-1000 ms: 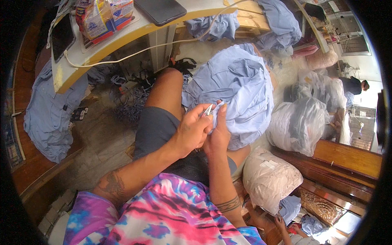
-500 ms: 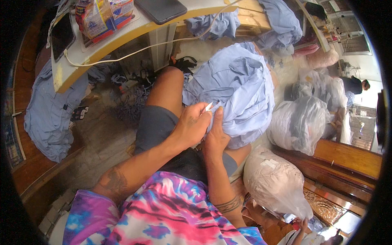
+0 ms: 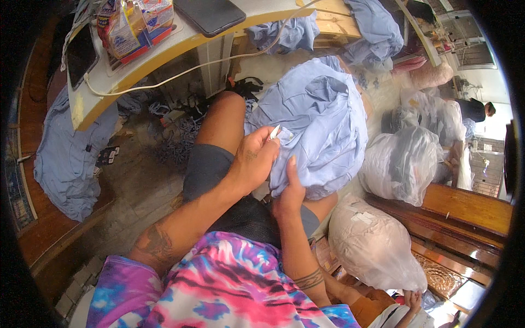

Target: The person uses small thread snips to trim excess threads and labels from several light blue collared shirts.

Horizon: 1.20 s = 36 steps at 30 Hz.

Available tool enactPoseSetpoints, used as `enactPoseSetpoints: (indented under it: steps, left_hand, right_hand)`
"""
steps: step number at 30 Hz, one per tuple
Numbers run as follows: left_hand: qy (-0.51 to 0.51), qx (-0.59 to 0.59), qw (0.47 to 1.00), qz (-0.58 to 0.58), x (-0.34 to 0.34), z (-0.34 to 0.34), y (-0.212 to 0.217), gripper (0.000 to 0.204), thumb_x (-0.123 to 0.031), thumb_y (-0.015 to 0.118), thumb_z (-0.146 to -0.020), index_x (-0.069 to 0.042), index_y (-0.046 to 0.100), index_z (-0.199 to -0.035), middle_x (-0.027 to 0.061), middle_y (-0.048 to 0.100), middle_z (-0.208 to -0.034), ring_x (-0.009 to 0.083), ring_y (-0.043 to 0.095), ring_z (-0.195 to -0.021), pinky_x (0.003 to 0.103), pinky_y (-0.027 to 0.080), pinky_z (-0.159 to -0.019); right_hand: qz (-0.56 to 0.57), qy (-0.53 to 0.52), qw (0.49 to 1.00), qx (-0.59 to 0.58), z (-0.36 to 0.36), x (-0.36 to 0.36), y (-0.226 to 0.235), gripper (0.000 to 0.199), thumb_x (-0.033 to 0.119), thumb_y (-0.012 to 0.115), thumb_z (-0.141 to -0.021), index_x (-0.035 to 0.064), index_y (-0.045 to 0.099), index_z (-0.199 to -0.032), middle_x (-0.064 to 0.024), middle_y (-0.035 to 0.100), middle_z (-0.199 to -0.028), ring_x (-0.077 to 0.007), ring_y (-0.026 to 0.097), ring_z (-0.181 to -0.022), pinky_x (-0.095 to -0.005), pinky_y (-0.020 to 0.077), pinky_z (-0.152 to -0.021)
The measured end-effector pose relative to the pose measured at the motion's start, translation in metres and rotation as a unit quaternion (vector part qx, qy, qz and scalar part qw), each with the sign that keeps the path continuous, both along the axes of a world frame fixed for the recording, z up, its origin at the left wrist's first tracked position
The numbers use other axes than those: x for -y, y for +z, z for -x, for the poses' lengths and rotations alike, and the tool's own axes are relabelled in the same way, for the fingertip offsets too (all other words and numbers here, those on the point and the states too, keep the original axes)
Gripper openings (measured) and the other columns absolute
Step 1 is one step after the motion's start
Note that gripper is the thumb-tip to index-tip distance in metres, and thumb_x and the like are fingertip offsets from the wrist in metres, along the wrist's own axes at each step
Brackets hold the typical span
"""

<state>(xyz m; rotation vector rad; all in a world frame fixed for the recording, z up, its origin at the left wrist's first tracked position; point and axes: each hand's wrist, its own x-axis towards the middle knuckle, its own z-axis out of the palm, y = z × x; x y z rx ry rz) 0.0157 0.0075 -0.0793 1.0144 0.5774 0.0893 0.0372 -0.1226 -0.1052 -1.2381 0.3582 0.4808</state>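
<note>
A bunched light-blue cloth garment lies across my lap and knees. My left hand is closed round a small pointed blade, whose pale tip sticks up past the thumb and forefinger. The tip is beside a fold of the cloth; whether it touches cannot be made out. My right hand grips the near left edge of the garment, thumb on top and the other fingers hidden beneath.
A white table ahead bears a snack bag, a dark phone and a pale cable. More blue cloth lies left. Stuffed plastic bags stand right. A person's hand touches the nearest bag.
My left hand has moved slightly up with the blade, away from my right thumb. My right hand has slid a little lower with the cloth. The other person's arm shows more at lower right.
</note>
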Motion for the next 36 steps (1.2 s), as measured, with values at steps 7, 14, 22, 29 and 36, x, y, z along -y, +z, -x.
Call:
enactPoseSetpoints:
  steps: [7, 14, 22, 29, 36]
  left_hand:
    - [0.011, 0.047, 0.988, -0.147, 0.009, 0.012, 0.017, 0.025, -0.018, 0.054, -0.104, -0.001, 0.061, -0.121, -0.0019, 0.056, -0.076, 0.005, 0.049, -0.065, 0.025, 0.041, -0.058]
    - [0.044, 0.062, 0.983, -0.168, 0.012, 0.017, 0.018, 0.032, -0.017, 0.054, -0.105, 0.003, 0.061, -0.128, -0.0029, 0.055, -0.08, 0.005, 0.049, -0.07, 0.024, 0.042, -0.062]
    - [0.059, 0.029, 0.987, -0.145, 0.022, 0.012, 0.01, 0.033, -0.018, 0.054, -0.104, 0.003, 0.063, -0.129, -0.004, 0.054, -0.079, 0.005, 0.049, -0.067, 0.024, 0.041, -0.058]
    - [0.049, 0.008, 0.969, -0.241, 0.018, 0.01, 0.003, 0.032, -0.017, 0.053, -0.102, 0.001, 0.064, -0.126, -0.0022, 0.056, -0.078, 0.0066, 0.051, -0.065, 0.027, 0.043, -0.057]
    - [0.017, 0.012, 0.981, -0.191, 0.014, 0.012, 0.009, 0.033, -0.016, 0.051, -0.101, 0.005, 0.062, -0.124, 0.0132, 0.065, -0.081, 0.0185, 0.063, -0.071, 0.036, 0.05, -0.065]
  right_hand:
    - [-0.103, 0.057, 0.989, -0.086, -0.028, -0.02, 0.019, 0.028, 0.035, 0.073, -0.099, 0.0093, 0.069, -0.109, 0.0019, 0.068, -0.089, -0.0094, 0.062, -0.073, -0.0258, 0.0454, -0.059]
    - [-0.062, 0.069, 0.995, -0.031, -0.021, -0.017, 0.013, 0.029, 0.029, 0.075, -0.098, 0.0056, 0.07, -0.114, -0.0001, 0.069, -0.096, -0.0101, 0.063, -0.077, -0.0256, 0.0483, -0.065]
    - [-0.013, 0.032, 0.998, 0.043, -0.009, -0.011, -0.015, 0.03, 0.021, 0.069, -0.102, 0.0002, 0.067, -0.123, -0.0059, 0.07, -0.112, -0.0151, 0.066, -0.098, -0.0297, 0.0537, -0.084]
    - [-0.075, -0.058, 0.995, -0.009, 0.006, -0.021, -0.009, 0.031, 0.024, 0.063, -0.106, 0.0019, 0.064, -0.128, -0.0045, 0.07, -0.109, -0.0139, 0.066, -0.095, -0.0291, 0.0549, -0.081]
    - [-0.135, 0.027, 0.988, -0.063, -0.01, -0.012, -0.003, 0.035, 0.039, 0.06, -0.106, 0.0072, 0.067, -0.118, 0.0001, 0.069, -0.094, -0.0095, 0.062, -0.073, -0.0257, 0.0469, -0.06]
